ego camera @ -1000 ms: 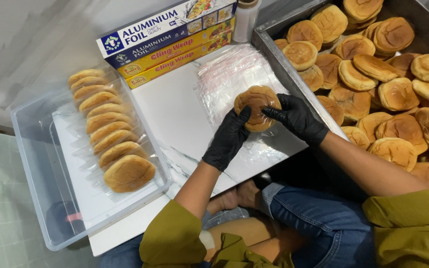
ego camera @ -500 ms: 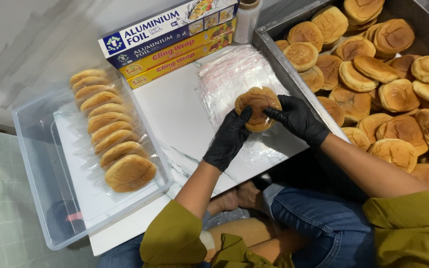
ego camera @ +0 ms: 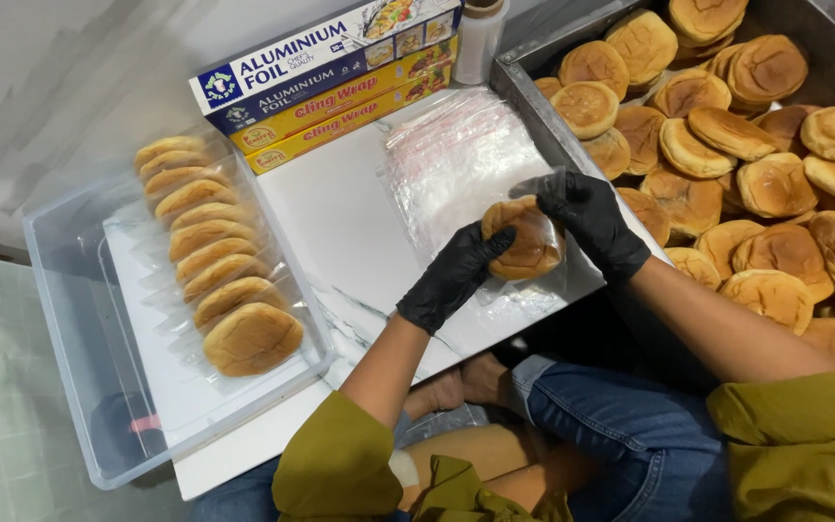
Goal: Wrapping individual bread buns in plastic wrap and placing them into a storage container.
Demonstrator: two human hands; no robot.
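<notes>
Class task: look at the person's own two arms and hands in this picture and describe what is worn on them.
Both the left hand and right hand wear snug, matte black disposable gloves ending at the wrist. Forearms are bare; olive-green sleeves are pushed up near the elbows.

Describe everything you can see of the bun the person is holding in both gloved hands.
The bun is round, golden brown and domed, with a smooth, slightly wrinkled crust. It sits inside a thin clear plastic bag, held above the white board. The left hand, in a black glove, cups its lower left edge; the right hand grips the bag at its upper right. It looks whole and soft.
</notes>
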